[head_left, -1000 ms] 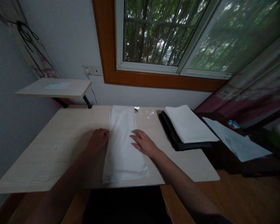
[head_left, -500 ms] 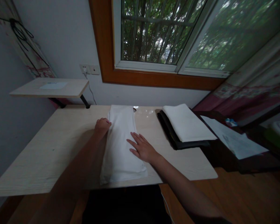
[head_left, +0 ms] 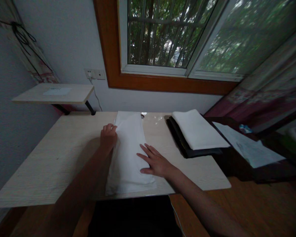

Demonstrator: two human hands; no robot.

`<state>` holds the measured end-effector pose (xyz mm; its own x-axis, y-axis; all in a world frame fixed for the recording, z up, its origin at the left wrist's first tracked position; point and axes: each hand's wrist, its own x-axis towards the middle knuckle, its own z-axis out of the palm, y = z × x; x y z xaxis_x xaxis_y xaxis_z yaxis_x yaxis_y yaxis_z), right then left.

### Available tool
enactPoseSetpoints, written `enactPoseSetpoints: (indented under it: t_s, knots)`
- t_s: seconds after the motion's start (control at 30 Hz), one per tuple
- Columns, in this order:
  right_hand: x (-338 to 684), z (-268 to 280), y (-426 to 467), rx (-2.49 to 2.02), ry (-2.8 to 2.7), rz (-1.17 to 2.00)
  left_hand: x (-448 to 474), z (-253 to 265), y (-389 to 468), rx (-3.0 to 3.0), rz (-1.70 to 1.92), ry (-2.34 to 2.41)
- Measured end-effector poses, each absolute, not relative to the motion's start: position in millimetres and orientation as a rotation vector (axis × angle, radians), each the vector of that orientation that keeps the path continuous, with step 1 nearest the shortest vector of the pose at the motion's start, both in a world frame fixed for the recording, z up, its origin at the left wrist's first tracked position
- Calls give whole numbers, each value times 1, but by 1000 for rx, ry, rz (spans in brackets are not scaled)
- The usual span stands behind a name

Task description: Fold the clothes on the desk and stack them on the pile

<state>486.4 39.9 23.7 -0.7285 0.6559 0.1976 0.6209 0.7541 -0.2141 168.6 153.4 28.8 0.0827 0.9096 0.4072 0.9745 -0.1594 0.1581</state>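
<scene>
A long strip of folded white cloth [head_left: 127, 158] lies across the desk, from its back edge to its front edge. At the cloth's left edge, toward the far end, my left hand [head_left: 109, 136] has its fingers curled and closed on the fabric. My right hand [head_left: 155, 163] rests palm down with fingers spread on the right side of the cloth, around its middle. The cloth looks mostly flat, with slight wrinkles near the front end.
To the right, another folded white cloth [head_left: 199, 130] sits on a black folded item [head_left: 181, 144]. A raised shelf [head_left: 76, 93] stands at the back left of the desk [head_left: 51, 158]. Beyond the desk's right side lies a paper sheet [head_left: 249, 146] on a dark surface.
My right hand has slid slightly toward me and to the right, its fingers spreading wider. My left hand has shifted a little along the cloth's edge. Wrinkles look smoother.
</scene>
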Motion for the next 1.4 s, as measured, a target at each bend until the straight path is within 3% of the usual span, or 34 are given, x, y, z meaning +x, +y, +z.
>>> enactPoseSetpoints:
  t_s: [0.2, 0.7, 1.07, 1.4]
  knots:
    - [491, 26, 37, -958, -2735, 244, 205, 16, 133, -2446, -514, -1623]
    - [521, 42, 33, -902, -2675, 447, 194, 1, 93, -2428, -458, -1689]
    - [446, 38, 42, -1144, -2433, 140, 197, 4, 55, -2482, -489, -1626]
    - [427, 20, -1, -1173, -2488, 120, 195, 6, 55, -2408, -521, -1710]
